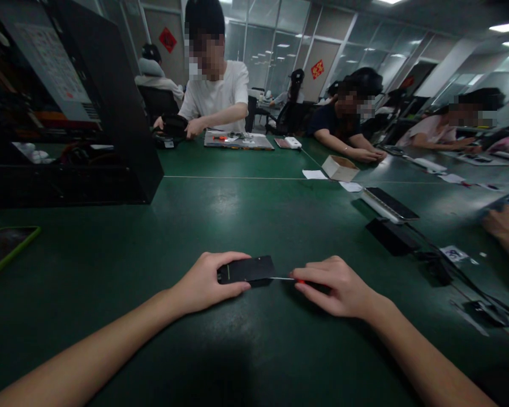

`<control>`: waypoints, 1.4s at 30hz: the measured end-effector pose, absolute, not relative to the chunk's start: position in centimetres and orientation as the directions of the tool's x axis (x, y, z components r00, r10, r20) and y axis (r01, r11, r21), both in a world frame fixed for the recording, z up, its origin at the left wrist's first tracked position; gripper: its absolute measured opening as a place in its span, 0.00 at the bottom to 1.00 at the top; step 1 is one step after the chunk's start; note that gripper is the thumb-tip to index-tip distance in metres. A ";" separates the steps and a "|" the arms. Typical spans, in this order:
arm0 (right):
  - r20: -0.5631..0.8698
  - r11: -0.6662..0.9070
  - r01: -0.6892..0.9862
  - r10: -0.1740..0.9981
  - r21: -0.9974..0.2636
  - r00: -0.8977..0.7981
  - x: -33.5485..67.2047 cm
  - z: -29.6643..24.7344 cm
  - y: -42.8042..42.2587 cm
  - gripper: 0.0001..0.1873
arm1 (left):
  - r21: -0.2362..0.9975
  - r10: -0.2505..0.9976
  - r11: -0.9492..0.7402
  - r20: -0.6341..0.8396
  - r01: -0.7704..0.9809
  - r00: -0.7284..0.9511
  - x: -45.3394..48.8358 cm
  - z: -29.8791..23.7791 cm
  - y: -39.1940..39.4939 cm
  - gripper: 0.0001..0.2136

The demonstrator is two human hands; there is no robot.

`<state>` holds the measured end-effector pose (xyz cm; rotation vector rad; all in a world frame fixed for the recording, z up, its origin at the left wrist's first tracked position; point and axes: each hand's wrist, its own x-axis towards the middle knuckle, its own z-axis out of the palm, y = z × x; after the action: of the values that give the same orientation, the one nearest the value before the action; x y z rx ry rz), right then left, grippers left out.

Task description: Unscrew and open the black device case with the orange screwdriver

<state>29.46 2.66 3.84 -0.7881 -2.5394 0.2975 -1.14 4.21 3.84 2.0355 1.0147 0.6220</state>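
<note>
Between thumb and fingers, my left hand point(210, 282) grips a flat black rectangular box point(257, 268) just above or on the green table point(186, 226); I cannot tell which. A short pale line marks the box's top near my fingers. My right hand point(335, 285) pinches the red handle of a screwdriver point(283, 278), whose thin metal shaft points left. Its tip meets the right end of the box; whether it goes inside is hidden. Most of the handle is covered by my fingers.
A black open-fronted case point(146, 141) stands at the left, with a green-edged phone point(11, 246) before it. Rightward lie a power strip point(388, 204), a black adapter point(392, 236) and cables. A small cardboard box point(340, 168) stands farther back. Several people sit or stand around, one person's hand point(507, 226) at far right.
</note>
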 end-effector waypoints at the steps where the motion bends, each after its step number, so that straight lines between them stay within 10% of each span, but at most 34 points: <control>1: 0.365 0.815 0.476 0.576 -0.332 -0.732 29.5 3.9 2.6 0.10 | 0.801 0.821 -0.394 0.087 0.450 0.564 -1.1 3.8 4.2 0.21; 29: 0.308 0.739 0.528 0.663 -0.419 -0.683 26.3 1.3 2.0 0.27 | 0.817 0.851 -0.378 0.121 0.435 0.511 -0.4 3.3 4.0 0.21; 42: 0.379 0.873 0.440 0.487 -0.208 -0.787 25.9 2.7 2.0 0.12 | 0.814 0.863 -0.402 0.185 0.418 0.470 -0.4 3.0 3.9 0.21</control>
<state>25.86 2.01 2.70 -0.6811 -2.6163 0.1506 -0.43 3.90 3.01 2.0064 1.0609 0.7963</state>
